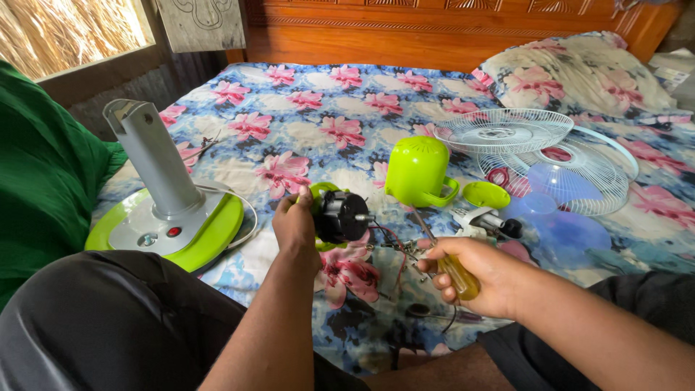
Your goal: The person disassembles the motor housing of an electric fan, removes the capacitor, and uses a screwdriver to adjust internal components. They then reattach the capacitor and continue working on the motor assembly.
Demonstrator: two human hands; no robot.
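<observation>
The person sits on a bed [318, 108] with a flowery sheet, and a fan lies there in pieces. The left hand [295, 226] has its grip closed around the black fan motor [342, 216], holding it up just above the sheet with its little shaft pointing to the right. The right hand [470, 269] has its grip closed on the yellow handle of a screwdriver [447, 262], and the tip points up toward the motor and its thin wires [387, 242].

It looks like the step is working on the motor with the tool. The next move needs the tip set right on a small screw while the left hand keeps the motor steady.

Nearby lie the green motor cover [416, 170], the wire fan guards [507, 130], the blue fan blade [557, 210] and the fan base [170, 224].
</observation>
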